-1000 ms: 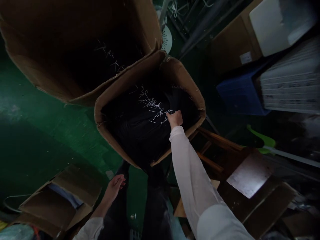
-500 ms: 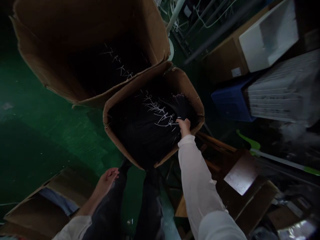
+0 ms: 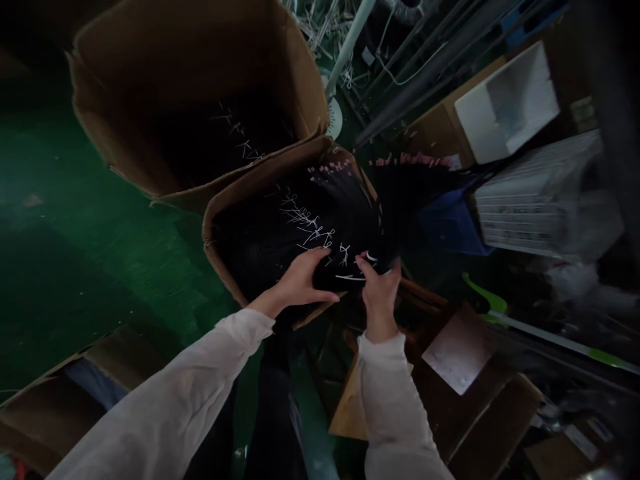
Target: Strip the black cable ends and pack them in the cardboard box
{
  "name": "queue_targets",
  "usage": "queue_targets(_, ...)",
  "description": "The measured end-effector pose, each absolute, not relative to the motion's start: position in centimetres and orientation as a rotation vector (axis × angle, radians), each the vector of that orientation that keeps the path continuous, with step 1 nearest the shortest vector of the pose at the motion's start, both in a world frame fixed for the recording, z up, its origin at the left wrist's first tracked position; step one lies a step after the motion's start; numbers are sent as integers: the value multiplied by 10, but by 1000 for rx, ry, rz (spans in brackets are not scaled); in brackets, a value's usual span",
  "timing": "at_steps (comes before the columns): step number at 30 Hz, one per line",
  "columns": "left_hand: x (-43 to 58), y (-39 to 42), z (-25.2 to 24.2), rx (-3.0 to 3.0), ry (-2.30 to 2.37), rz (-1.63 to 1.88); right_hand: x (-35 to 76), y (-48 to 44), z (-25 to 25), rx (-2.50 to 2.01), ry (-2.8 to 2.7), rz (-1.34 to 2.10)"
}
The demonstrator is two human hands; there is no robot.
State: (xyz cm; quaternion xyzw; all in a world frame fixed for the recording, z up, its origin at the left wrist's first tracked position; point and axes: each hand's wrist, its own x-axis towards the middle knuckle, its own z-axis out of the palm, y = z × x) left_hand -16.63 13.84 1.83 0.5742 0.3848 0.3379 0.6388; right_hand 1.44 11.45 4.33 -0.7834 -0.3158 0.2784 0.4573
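Bundles of thin black wires (image 3: 270, 257), tied with white ties, fill the nearer cardboard box (image 3: 220, 263). My right hand (image 3: 383, 293) is closed around a wire bundle (image 3: 395, 207) at the box's right side, by its white tie. That bundle fans out past the box's edge and ends in pinkish tips. Beside it, another bundle (image 3: 345, 190) with similar tips lies across the box. My left hand (image 3: 300, 277) is over the near edge of the box, thumb and fingers spread apart close to this second bundle. The dark wires hide whether its fingers touch them.
A larger cardboard box (image 3: 200, 40) with more tied bundles stands behind. On the right are a white foam box (image 3: 480, 127), a blue crate (image 3: 445, 223) and a wooden stool (image 3: 425, 293). Another cardboard box (image 3: 125, 360) is on the green floor at lower left.
My left hand has come up from beside my leg to the box. My right hand has moved slightly right and nearer, lifting the wire bundle so its tips spread outside the box.
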Motion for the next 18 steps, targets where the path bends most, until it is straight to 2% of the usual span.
queue_targets(5, -107, 151, 83, 1662, 476, 365, 13, 95, 143, -1784, -571, 581)
queue_targets(10, -109, 152, 127, 1660, 382, 253, 16, 93, 205, -1707, -357, 810)
queue_targets(14, -137, 154, 130, 1343, 293, 51, 8, 96, 203, -1582, -107, 1103)
queue_targets(18, -189, 149, 111, 1007, 283, -109, -21, 114, 165, -1331, 59, 1459)
